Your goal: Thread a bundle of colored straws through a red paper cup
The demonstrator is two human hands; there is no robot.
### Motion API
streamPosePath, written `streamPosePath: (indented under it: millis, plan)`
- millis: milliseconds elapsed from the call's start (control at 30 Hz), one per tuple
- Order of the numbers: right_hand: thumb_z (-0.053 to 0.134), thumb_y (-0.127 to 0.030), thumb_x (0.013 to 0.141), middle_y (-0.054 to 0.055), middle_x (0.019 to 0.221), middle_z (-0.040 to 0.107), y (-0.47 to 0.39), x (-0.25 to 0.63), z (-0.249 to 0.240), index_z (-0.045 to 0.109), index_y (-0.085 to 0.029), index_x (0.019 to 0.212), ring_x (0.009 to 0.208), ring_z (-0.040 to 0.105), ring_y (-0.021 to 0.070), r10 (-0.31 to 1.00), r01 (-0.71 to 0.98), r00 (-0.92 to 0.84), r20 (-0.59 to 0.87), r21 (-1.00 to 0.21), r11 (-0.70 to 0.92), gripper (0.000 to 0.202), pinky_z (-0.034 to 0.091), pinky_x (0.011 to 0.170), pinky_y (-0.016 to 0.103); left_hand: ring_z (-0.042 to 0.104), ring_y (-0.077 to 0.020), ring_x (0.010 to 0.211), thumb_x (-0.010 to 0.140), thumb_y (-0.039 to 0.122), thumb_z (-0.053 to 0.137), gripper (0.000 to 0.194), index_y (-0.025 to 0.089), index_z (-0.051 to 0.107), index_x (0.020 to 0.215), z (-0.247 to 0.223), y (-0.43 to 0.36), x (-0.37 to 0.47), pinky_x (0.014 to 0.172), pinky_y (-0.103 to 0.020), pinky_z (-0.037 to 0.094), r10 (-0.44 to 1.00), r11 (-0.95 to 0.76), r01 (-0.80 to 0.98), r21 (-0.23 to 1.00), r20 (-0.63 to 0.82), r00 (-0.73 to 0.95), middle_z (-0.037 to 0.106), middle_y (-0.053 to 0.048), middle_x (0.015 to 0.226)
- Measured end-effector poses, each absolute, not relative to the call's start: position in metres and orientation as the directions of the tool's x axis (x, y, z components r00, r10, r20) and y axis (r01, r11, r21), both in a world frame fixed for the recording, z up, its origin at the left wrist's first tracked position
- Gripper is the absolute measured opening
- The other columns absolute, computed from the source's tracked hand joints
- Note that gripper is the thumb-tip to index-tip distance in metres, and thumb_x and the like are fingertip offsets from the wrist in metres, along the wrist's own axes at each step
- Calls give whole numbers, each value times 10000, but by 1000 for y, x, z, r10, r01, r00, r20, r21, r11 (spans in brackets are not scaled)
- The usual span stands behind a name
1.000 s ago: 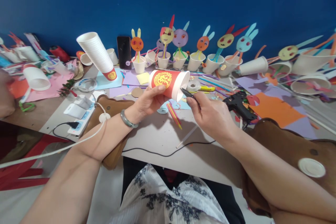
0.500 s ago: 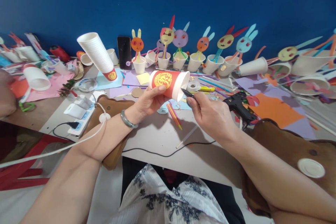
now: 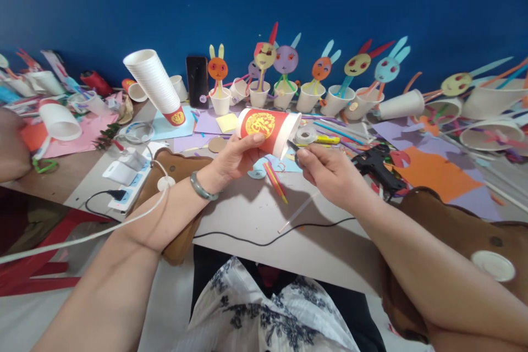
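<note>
My left hand (image 3: pixel 243 157) is wrapped round a red and white paper cup (image 3: pixel 268 131) with a yellow printed emblem. The cup lies on its side in the air above the table, its mouth toward the right. In my right hand (image 3: pixel 324 168) is a pair of black scissors (image 3: pixel 292 146), mostly hidden by the fingers. Their dark tip is at the cup's rim, where the edge looks split; whether the blades are around the paper I cannot tell. Below the cup lie yellow and red sticks (image 3: pixel 275 182).
A leaning cup stack (image 3: pixel 150 80) stands left of a phone (image 3: pixel 197 82). Several rabbit-faced cups (image 3: pixel 284 93) line the wall. A black glue gun (image 3: pixel 379 168) lies right, a power strip (image 3: pixel 127 192) left. A black cable (image 3: pixel 256 243) crosses the front. Another person's arm (image 3: pixel 14 146) shows far left.
The scissors and my right hand have shifted slightly right and down. The cup stays in my left hand, moved a little to the right in view.
</note>
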State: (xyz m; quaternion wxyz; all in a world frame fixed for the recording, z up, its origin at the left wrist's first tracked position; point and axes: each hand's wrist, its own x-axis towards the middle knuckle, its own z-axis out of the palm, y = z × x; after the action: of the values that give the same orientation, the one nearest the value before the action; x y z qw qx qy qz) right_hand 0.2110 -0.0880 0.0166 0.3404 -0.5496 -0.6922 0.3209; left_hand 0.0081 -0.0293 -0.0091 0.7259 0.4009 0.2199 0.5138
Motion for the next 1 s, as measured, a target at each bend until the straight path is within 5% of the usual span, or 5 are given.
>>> streamPosePath:
  millis: [233, 433, 533, 733, 1000]
  plan:
    - [534, -690, 961, -76, 527, 345, -83, 211, 14, 415, -251, 704, 460, 285, 92, 977, 287, -198, -80, -958, -20, 523, 240, 477, 278, 765, -292, 1027, 670, 449, 929, 687, 217, 689, 1271, -7, -31, 8, 858, -367, 615, 923, 117, -543, 832, 111, 369, 798, -61, 1018]
    - [491, -571, 1009, -26, 545, 456, -86, 211, 18, 451, -243, 696, 546, 430, 142, 979, 607, -146, 146, -768, 205, 455, 322, 554, 300, 770, -267, 948, 647, 437, 943, 707, 221, 685, 1269, -8, -30, 10, 806, -347, 609, 934, 112, -545, 831, 99, 344, 794, -49, 969]
    - [499, -537, 1009, -24, 550, 456, -87, 211, 20, 438, -247, 689, 552, 436, 145, 976, 634, -144, 164, -742, 218, 436, 326, 561, 303, 771, -265, 954, 641, 422, 945, 701, 223, 689, 1263, -9, -28, 10, 792, -337, 605, 938, 113, -544, 831, 91, 334, 793, -47, 958]
    - [555, -673, 956, -80, 506, 331, -82, 213, 15, 425, -251, 697, 444, 248, 87, 972, 264, -213, -104, -963, -45, 512, 203, 455, 274, 757, -308, 1070, 641, 470, 938, 557, 197, 728, 1078, -8, -29, 9, 841, -363, 619, 932, 140, -557, 819, 80, 352, 798, -74, 1008]
    - [536, -542, 993, -91, 465, 335, -80, 221, 23, 481, -236, 736, 419, 165, 75, 909, 86, -315, -274, -962, -261, 404, 130, 422, 244, 763, -233, 967, 691, 424, 918, 444, 195, 736, 1025, -9, -23, 7, 796, -301, 624, 955, 137, -614, 777, 62, 292, 790, -33, 946]
